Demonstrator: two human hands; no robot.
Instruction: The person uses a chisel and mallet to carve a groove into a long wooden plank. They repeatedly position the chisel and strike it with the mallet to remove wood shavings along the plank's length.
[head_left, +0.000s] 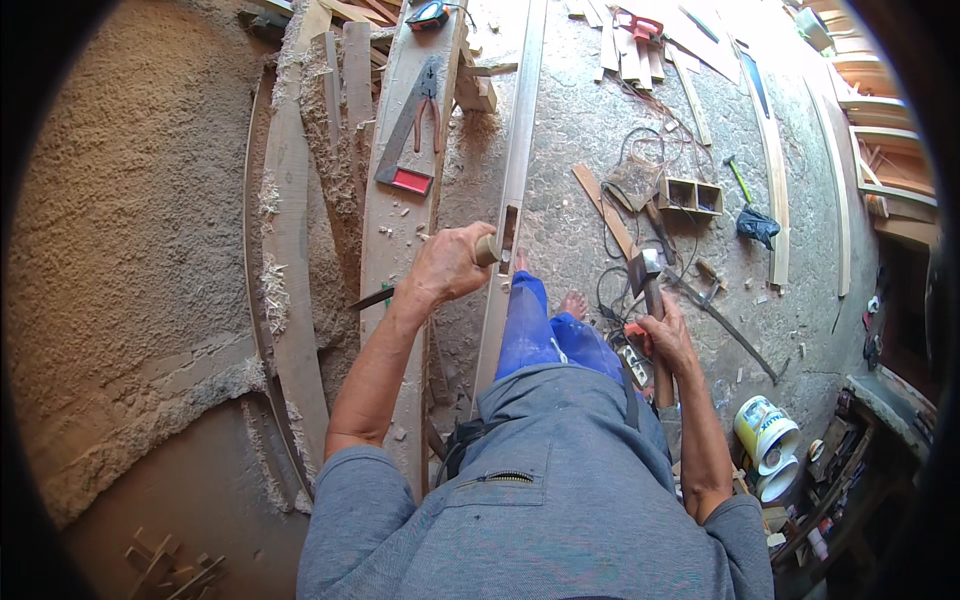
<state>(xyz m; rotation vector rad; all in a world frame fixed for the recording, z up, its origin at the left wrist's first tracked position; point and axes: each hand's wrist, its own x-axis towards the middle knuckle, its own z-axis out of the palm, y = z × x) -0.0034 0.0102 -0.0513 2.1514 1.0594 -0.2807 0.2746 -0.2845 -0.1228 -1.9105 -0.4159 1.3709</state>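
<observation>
My left hand (pixel 445 265) is closed around a chisel, whose round wooden handle end (pixel 487 250) shows on the right and whose dark blade (pixel 372 298) sticks out to the left. It hangs over a bench plank (pixel 400 230), beside a long wooden beam (pixel 523 120). A narrow slot (pixel 510 233) is cut into the beam, just right of the chisel handle. My right hand (pixel 672 338) grips a hammer by its wooden handle (pixel 663 385). The metal hammer head (pixel 645 265) points away from me, above the floor.
A try square (pixel 400 135), pincers (pixel 428 120) and a tape measure (pixel 428 15) lie on the bench plank. To the right are a wooden box (pixel 692 196), a clamp (pixel 735 330), a green-handled hammer (pixel 738 180), cables and white buckets (pixel 765 432). Shavings cover boards (pixel 290 200) at left.
</observation>
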